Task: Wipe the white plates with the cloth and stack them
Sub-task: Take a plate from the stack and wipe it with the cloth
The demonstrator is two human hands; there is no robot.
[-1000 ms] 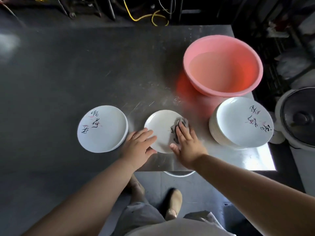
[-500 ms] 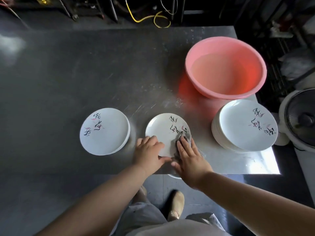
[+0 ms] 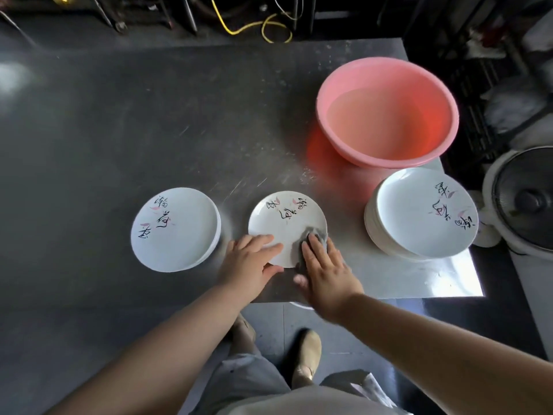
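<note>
- The counter [image 3: 149, 121] in front of me is dark grey metal, scuffed and streaked, with a bright glare patch at its near right corner.
- The pink basin [image 3: 387, 110] stands at the far right of the counter. Its inside looks smooth and pale; I cannot tell whether there is water in it.
- Just in front of the basin sits the tall stack of white plates [image 3: 420, 215], the top one bearing black brush characters and small pink marks. I cannot count the plates beneath it.
- At the left is a shorter stack of white plates [image 3: 176, 229] with the same lettering, well apart from the tall one.
- Between the two stacks lies the single white plate [image 3: 285, 218], flat on the counter near its front edge.
- My left hand [image 3: 250, 265] rests on that plate's near left rim, fingers straight and slightly spread, thumb at the edge.
- My right hand [image 3: 324, 271] presses flat, fingers straight and together, on the grey cloth [image 3: 314, 233] at the plate's near right part. Most of the cloth is hidden under my fingers.
- A round appliance with a dark lid [image 3: 526, 199] is cut off at the right edge.
- A yellow cable [image 3: 254, 25] loops behind the counter, its ends lost in the dark.
</note>
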